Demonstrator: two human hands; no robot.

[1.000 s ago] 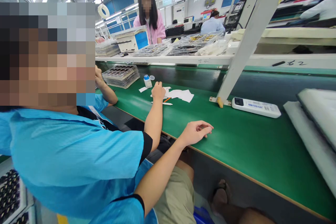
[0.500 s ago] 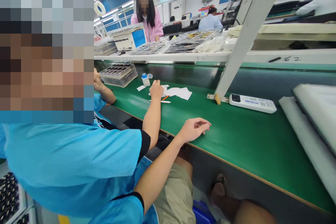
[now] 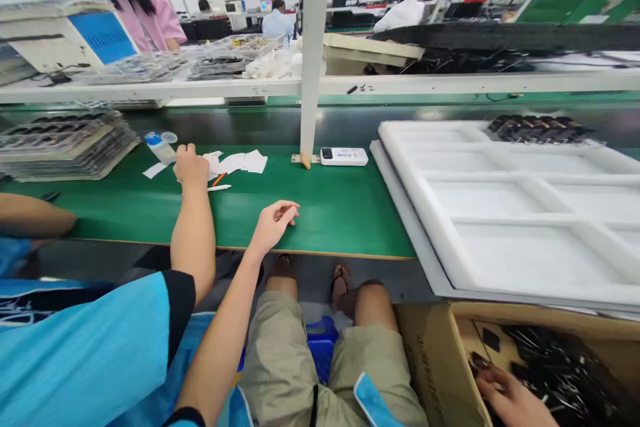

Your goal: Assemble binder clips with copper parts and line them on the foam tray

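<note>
My left hand [image 3: 275, 223] rests on the green tabletop [image 3: 340, 213] near its front edge, fingers loosely curled and holding nothing. Low on the right, my right hand [image 3: 510, 395] reaches into a cardboard box [image 3: 425, 353]. Its thumb and fingers close on a small dark part [image 3: 479, 361], whose kind I cannot make out. Beside those fingers lies a heap of shiny black parts [image 3: 555, 360]. A white foam tray [image 3: 450, 217] with compartments sits above the box, and a row of black parts [image 3: 540, 128] stands at its far edge.
A co-worker's hand [image 3: 193, 163] is by white paper pieces [image 3: 245, 161], a white pen [image 3: 220, 187] and a blue-capped bottle [image 3: 159, 145]. Stacked clear trays [image 3: 65, 147] stand farther left. A white device [image 3: 344, 157] lies beside the upright post [image 3: 309, 67].
The view has swung right and down, bringing the foam tray, the box and my right hand into sight. My left hand keeps its loose curl on the table.
</note>
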